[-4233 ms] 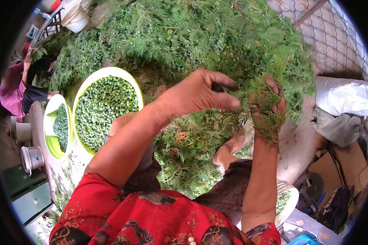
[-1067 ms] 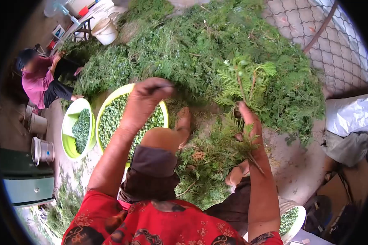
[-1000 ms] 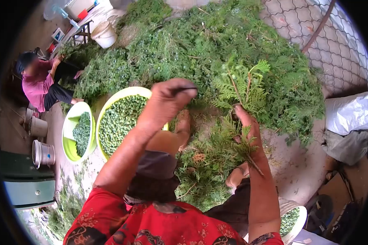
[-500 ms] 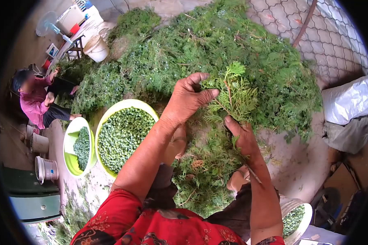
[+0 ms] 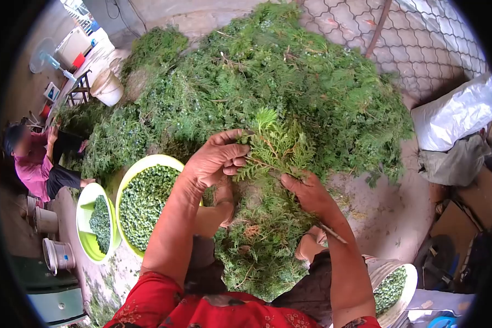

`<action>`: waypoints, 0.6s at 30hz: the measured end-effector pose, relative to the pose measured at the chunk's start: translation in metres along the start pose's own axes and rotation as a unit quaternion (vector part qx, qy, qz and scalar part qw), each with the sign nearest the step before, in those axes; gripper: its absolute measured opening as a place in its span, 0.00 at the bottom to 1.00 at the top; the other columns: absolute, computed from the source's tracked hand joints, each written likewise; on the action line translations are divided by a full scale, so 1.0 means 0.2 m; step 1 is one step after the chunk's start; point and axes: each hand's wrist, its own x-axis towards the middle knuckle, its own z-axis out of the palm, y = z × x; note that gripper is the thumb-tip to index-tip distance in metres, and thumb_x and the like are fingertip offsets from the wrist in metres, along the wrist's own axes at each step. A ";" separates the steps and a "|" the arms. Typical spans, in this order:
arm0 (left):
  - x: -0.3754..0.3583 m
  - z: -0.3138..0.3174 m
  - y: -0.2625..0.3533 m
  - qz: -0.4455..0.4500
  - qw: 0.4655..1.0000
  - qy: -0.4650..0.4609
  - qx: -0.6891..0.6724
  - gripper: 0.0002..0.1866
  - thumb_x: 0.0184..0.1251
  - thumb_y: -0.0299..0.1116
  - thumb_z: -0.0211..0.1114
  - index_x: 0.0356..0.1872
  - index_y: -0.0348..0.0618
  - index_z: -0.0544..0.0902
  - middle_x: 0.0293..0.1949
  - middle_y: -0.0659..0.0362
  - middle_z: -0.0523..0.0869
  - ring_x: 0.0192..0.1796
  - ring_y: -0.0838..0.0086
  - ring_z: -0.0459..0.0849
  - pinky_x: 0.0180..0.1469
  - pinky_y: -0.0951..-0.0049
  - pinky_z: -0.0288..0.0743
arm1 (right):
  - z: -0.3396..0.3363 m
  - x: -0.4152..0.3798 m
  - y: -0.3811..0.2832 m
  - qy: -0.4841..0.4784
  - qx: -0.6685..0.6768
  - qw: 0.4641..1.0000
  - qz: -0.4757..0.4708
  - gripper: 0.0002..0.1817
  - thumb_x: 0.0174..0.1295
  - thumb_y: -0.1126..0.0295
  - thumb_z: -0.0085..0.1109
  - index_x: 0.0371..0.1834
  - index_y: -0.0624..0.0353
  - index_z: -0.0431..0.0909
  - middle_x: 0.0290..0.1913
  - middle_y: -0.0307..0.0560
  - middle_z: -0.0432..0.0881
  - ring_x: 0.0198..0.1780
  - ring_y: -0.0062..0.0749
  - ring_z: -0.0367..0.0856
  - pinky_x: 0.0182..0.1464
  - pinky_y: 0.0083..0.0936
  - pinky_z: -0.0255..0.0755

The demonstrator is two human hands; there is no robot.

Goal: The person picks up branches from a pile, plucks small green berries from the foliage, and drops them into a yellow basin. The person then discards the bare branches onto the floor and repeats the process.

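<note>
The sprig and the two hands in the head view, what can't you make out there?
- Head view: the sprig's stem base is hidden inside the right hand.
- Head view: the left hand's fingertips are buried in the foliage, so whatever they pinch is unseen.
- Head view: the white bowl is partly hidden by the right arm.
- Head view: the big bowl's right rim is hidden by the left forearm.

- Left hand point(image 5: 216, 161), over the green basin point(image 5: 127, 180) a second ago, now grips the sprig point(image 5: 276, 147).
- Right hand point(image 5: 306, 191) holds it lower.
</note>
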 end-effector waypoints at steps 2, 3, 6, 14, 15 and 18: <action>0.02 0.02 -0.05 -0.042 0.992 0.028 -0.115 0.16 0.56 0.24 0.68 0.44 0.46 0.76 0.23 0.69 0.77 0.23 0.88 0.75 0.17 0.89 0.52 | 0.00 -0.01 0.01 0.007 -0.009 1.000 -0.001 0.23 0.64 0.53 0.52 0.49 0.64 0.74 0.35 0.44 0.79 0.35 0.26 0.70 0.43 0.26 0.67; 0.02 0.04 -0.03 -0.039 0.993 0.011 -0.113 0.16 0.53 0.23 0.69 0.42 0.46 0.75 0.23 0.67 0.78 0.23 0.85 0.76 0.16 0.87 0.55 | 0.00 -0.02 0.01 0.012 -0.019 1.000 -0.002 0.24 0.64 0.52 0.52 0.50 0.64 0.73 0.35 0.45 0.80 0.35 0.26 0.70 0.44 0.26 0.67; 0.06 0.03 -0.04 0.018 0.997 0.045 -0.058 0.15 0.55 0.22 0.68 0.42 0.44 0.75 0.23 0.64 0.80 0.22 0.82 0.77 0.16 0.86 0.60 | 0.00 -0.04 0.00 0.010 -0.011 1.000 0.011 0.24 0.64 0.53 0.52 0.51 0.64 0.73 0.36 0.45 0.80 0.37 0.27 0.72 0.44 0.27 0.68; 0.09 -0.26 0.10 0.170 0.963 0.180 -0.107 0.13 0.59 0.21 0.59 0.46 0.39 0.75 0.33 0.58 0.78 0.25 0.79 0.72 0.19 0.87 0.63 | -0.11 -0.08 -0.04 -0.034 -0.012 0.996 0.080 0.30 0.62 0.47 0.53 0.55 0.63 0.71 0.42 0.48 0.79 0.43 0.29 0.73 0.48 0.28 0.68; 0.09 -0.26 0.09 0.171 0.963 0.180 -0.106 0.13 0.59 0.21 0.59 0.46 0.39 0.75 0.33 0.58 0.78 0.25 0.79 0.72 0.19 0.87 0.63 | -0.11 -0.10 -0.06 0.015 -0.005 0.996 0.083 0.30 0.62 0.47 0.53 0.54 0.63 0.72 0.43 0.48 0.79 0.44 0.29 0.73 0.49 0.28 0.67; 0.04 -0.16 0.05 0.034 0.971 -0.012 -0.236 0.12 0.59 0.26 0.61 0.45 0.41 0.74 0.41 0.55 0.75 0.33 0.77 0.73 0.21 0.89 0.62 | -0.09 -0.11 -0.07 0.081 -0.034 0.992 0.086 0.29 0.61 0.47 0.54 0.53 0.63 0.72 0.44 0.47 0.79 0.45 0.29 0.73 0.49 0.27 0.67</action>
